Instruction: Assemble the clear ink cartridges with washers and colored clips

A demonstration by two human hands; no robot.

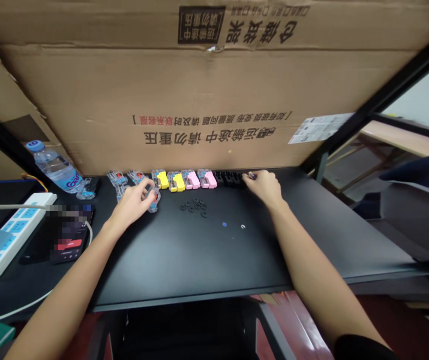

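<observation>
My left hand (136, 200) is curled, thumb and fingers closed over a clear plastic toy-gun-shaped piece (154, 204) with red and blue bits inside. More clear pieces (117, 177) lie beside and behind that hand, partly hidden by it. To their right runs a row of similar pieces with yellow parts (177, 183) and pink parts (208, 179). Dark, hard-to-separate black parts (229, 178) continue the row. At its right end my right hand (264, 187) pinches a small dark item (252, 175), too small to name.
Several small black rings (197, 206) lie mid-table, with a blue disc (224, 224) and a small whitish bit (243, 226) nearer me. On the left are a water bottle (58, 167), a power strip (15, 235) and a phone (72, 240). A cardboard wall (199, 95) stands behind.
</observation>
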